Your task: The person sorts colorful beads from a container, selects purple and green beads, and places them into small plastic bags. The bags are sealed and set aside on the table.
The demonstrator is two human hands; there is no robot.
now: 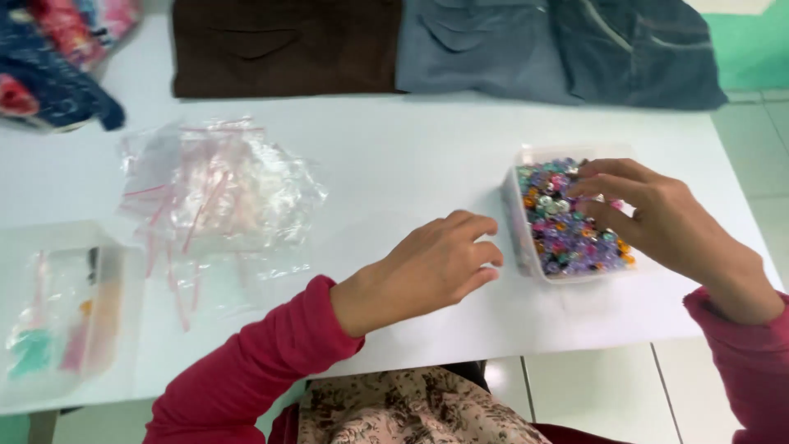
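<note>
A clear plastic tub [526,238] filled with small beads [567,226] in purple, pink, orange and silver is set on the right part of the white bench [411,164]. The right hand [657,214] is held over the tub from its right side, with the fingers [604,185] bent and their tips brought down onto the beads; whether a bead is pinched cannot be told. The left hand [431,267] is rested on the bench just left of the tub, its fingers loosely curled toward the tub's near wall and nothing seen in them. Both wrists are covered by dark pink sleeves [255,362].

Further left, a heap of small clear zip bags [218,185] with red seal strips is spread on the bench. At the near left edge, a clear lidded box [62,316] with teal and pink items inside is seen. Along the far edge, folded garments are laid: a brown one [283,45], a grey-blue one [477,45] and dark denim [637,49].
</note>
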